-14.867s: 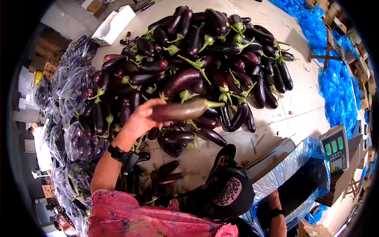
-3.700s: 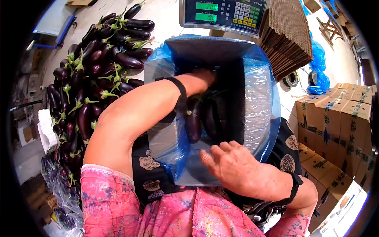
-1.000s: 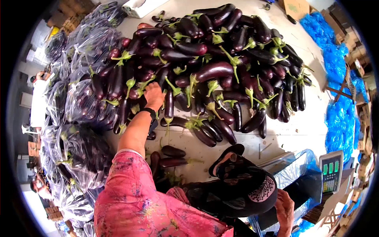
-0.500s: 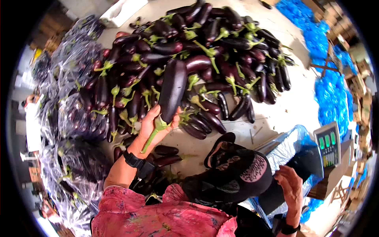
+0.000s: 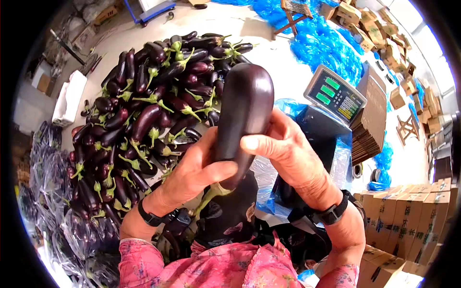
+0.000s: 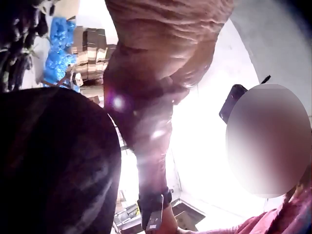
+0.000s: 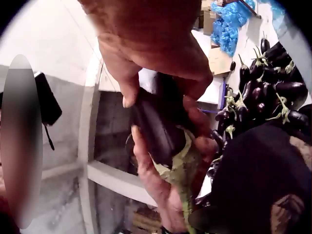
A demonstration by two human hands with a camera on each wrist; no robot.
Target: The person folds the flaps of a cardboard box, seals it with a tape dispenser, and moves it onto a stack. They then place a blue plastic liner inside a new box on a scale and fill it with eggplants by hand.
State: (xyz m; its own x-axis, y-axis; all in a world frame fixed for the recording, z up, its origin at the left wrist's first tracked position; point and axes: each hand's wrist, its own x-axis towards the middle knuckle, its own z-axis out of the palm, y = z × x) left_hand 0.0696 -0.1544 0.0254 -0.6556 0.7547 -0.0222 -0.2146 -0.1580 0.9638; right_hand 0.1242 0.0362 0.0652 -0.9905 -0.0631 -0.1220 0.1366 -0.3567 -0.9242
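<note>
In the head view a large glossy dark-purple eggplant (image 5: 244, 108) is held up in front of the body by both hands, its green stem end pointing down toward the lower left. The left hand (image 5: 194, 168) grips its lower left side, thumb across the front. The right hand (image 5: 293, 151) holds the right side, its thumb on the skin. In the right wrist view the right hand (image 7: 151, 36) is above the eggplant (image 7: 163, 122), and the left hand (image 7: 163, 200) cups it from beneath near the green calyx. A large dark shape fills the left wrist view's lower left.
Many loose eggplants (image 5: 144, 120) lie heaped on the floor at left, beside bagged ones (image 5: 62, 201). To the right stand a lined box (image 5: 314, 139), a scale display (image 5: 334, 93), flattened cardboard (image 5: 370, 115) and stacked cartons (image 5: 403, 216). Blue plastic (image 5: 326, 48) lies behind.
The left hand has brought the eggplant from the pile side to in front of the body. The right hand has come from beside the box onto it. The head view has swung right.
</note>
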